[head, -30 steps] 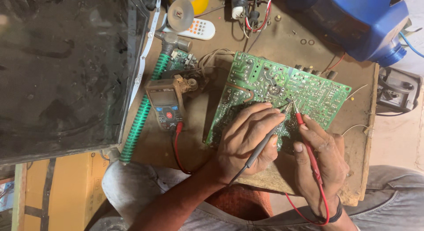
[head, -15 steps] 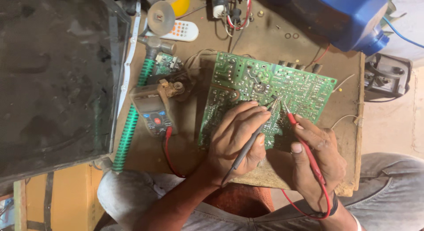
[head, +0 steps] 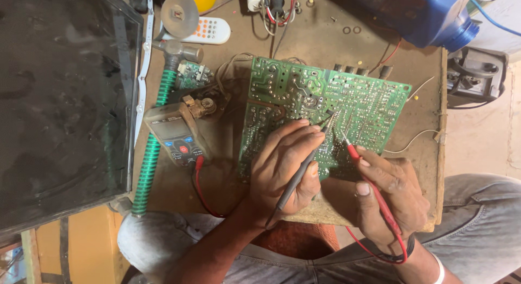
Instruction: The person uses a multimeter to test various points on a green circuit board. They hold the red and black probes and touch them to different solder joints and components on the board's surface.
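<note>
A green circuit board lies solder side up on a brown wooden work board across my lap. My left hand holds a black test probe like a pen, its tip touching the board near the middle. My right hand grips a red test probe, whose tip rests on the board just right of the black one. A grey multimeter with a dark screen and red button lies left of the board, its red lead running toward my hands.
A large dark flat screen panel fills the left. A hammer with a green ribbed handle lies beside the meter. A white remote, a metal disc, tangled wires and a blue container sit along the far edge.
The view has shifted slightly. Both hands stay on the circuit board with the probe tips close together; their positions on the board have barely changed.
</note>
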